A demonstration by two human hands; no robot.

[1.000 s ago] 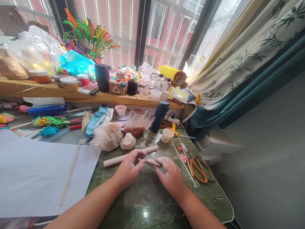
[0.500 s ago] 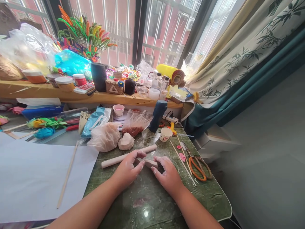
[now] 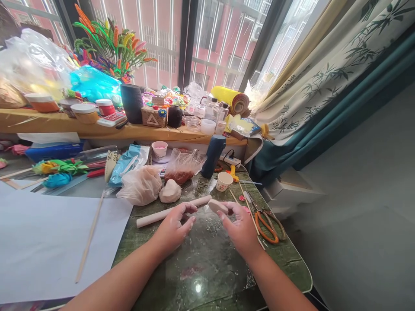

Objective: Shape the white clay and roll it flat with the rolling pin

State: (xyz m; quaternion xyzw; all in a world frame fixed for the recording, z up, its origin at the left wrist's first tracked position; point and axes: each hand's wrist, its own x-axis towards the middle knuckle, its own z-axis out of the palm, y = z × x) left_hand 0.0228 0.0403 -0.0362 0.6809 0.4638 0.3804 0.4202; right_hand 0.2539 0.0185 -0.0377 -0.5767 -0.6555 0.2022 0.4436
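My right hand (image 3: pixel 238 222) pinches a flattened piece of pale clay (image 3: pixel 217 206) between thumb and fingers, raised a little off the table. To its left, my left hand (image 3: pixel 177 224) is curved with thumb and fingers apart and nothing between them. Just beyond the left hand lies a pale rolling pin (image 3: pixel 155 217), a smooth rod whose middle is partly hidden by that hand. A lump of pale clay (image 3: pixel 170 191) rests behind the rod, beside a plastic bag of pale material (image 3: pixel 141 185).
Scissors with orange handles (image 3: pixel 267 228) and thin wooden sticks lie at the right edge. A paper cup (image 3: pixel 224 181) and a dark blue bottle (image 3: pixel 213 156) stand behind my hands. White paper (image 3: pixel 58 242) covers the left side. Jars and craft supplies crowd the windowsill (image 3: pixel 106 131).
The clay piece, earlier between both hands near the table, is now lifted and tilted in my right hand alone. My left hand has let go and stays nearly in place.
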